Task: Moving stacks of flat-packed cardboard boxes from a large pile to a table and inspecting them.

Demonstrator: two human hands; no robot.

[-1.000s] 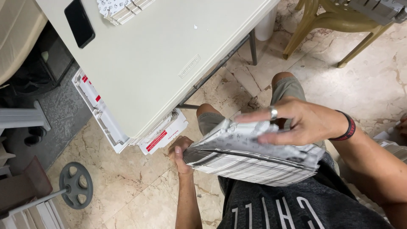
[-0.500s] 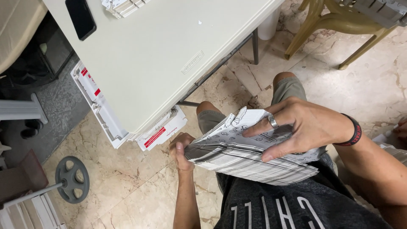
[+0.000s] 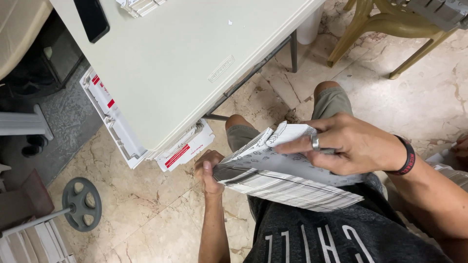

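A thick stack of white envelopes (image 3: pixel 285 178) with grey patterned insides lies across my lap. My left hand (image 3: pixel 208 171) grips the stack's left end from below, thumb on its edge. My right hand (image 3: pixel 343 143), with a ring on one finger and a black wristband, rests on top, its fingers bending up the top envelope's flap. Both hands hold the stack just off the near corner of a cream folding table (image 3: pixel 195 63).
A black phone (image 3: pixel 91 18) and a white object lie on the table's far side. White boxes with red marks (image 3: pixel 122 126) sit under the table's edge. A grey weight plate on a bar (image 3: pixel 82 203) lies on the marble floor at left. A tan plastic chair (image 3: pixel 390 29) stands at upper right.
My right hand has slid along the top of the stack and lifted the top envelope's flap. The stack has stayed on my lap; the view shifted slightly.
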